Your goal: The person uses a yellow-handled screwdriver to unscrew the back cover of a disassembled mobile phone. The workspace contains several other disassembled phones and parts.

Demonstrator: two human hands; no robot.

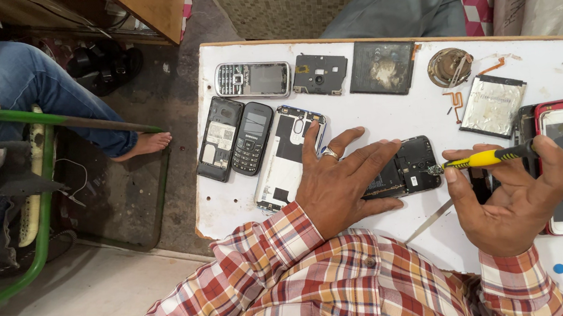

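— Two hands busy?
— Yes: left hand (pixel 340 183) lies flat, pinning the opened black phone body (pixel 404 166) on the white surface (pixel 374 110); right hand (pixel 516 199) grips a yellow-handled screwdriver (pixel 483 157) at its screws. Back cover already off.

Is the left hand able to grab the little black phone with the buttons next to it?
Probably yes. The left hand lies flat on the opened phone, and the black keypad phone sits just past the white phone back beside it, with nothing on top. The hand would have to let go first.
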